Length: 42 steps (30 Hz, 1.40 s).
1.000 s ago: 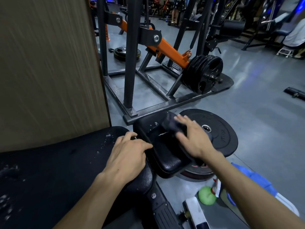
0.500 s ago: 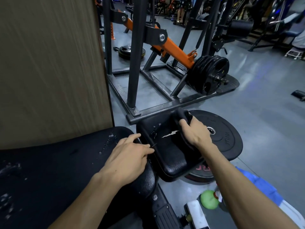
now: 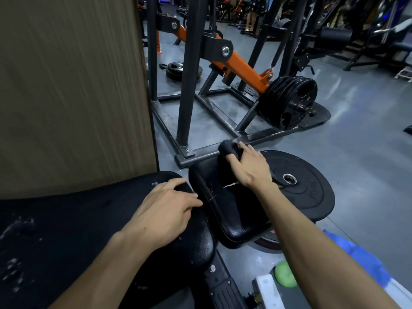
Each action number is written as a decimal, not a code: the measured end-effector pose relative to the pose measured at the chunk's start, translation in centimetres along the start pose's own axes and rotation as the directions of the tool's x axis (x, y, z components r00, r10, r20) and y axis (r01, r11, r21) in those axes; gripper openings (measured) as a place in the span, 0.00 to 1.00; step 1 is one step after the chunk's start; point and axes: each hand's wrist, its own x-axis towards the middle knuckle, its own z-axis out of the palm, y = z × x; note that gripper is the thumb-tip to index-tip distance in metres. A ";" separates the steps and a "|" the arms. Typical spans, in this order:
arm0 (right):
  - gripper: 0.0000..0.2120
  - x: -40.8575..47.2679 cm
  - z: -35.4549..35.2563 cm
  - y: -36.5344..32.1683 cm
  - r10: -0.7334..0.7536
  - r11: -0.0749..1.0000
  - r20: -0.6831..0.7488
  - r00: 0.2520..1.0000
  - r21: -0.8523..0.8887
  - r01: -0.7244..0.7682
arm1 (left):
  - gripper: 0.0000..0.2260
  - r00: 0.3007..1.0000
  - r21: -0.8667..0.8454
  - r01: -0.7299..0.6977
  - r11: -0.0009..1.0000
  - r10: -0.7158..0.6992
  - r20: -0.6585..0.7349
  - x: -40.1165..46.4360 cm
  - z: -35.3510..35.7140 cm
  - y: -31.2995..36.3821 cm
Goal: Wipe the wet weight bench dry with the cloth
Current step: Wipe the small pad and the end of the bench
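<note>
Right hand [image 3: 249,168], now farther up the seat pad [image 3: 234,215], fist around half-hidden dark cloth [image 3: 229,149]; left hand [image 3: 165,210] flat, fingers relaxed.

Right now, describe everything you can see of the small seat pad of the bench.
The small seat pad is black, glossy, vinyl-looking padding with rounded corners and a raised edge. It tilts, sitting just beyond the larger back pad, partly over a black weight plate on the floor. A pale tear shows in its cover, and droplets speckle its near-left part. The right hand presses a dark cloth onto its far end; the left hand rests on the back pad beside it.
</note>
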 end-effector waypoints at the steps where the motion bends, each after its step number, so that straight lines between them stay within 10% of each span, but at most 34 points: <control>1: 0.30 -0.4 0.5 -0.7 -0.088 0.995 0.011 0.996 -0.047 0.089 | 0.20 1.000 0.012 0.001 1.000 -0.001 -0.012 0.0 -0.3 -0.2; 7: 0.33 -4.9 0.3 0.5 -0.626 0.778 0.148 0.765 0.181 0.602 | 0.19 0.998 0.040 0.010 0.999 -0.008 -0.065 -0.2 -1.0 -0.8; 13: 0.26 1.7 0.8 -0.8 -0.064 0.998 -0.004 0.998 0.020 0.064 | 0.17 0.996 0.020 0.052 0.998 -0.050 -0.077 -1.4 -1.5 -1.5; 25: 0.32 -14.3 -1.3 -0.5 -0.642 0.766 0.225 0.733 0.231 0.600 | 0.12 0.945 0.050 0.213 0.976 -0.193 -0.262 -2.2 -3.1 -2.9; 36: 0.43 -1.4 3.0 -7.1 -0.423 0.903 0.150 0.893 -0.009 0.429 | 0.12 0.947 0.063 0.198 0.978 -0.174 -0.270 -1.4 -2.7 -1.9; 42: 0.26 1.4 1.6 -4.1 -0.210 0.978 0.036 0.977 0.010 0.210 | 0.12 0.947 0.045 0.199 0.979 -0.180 -0.267 -2.0 -2.8 -1.7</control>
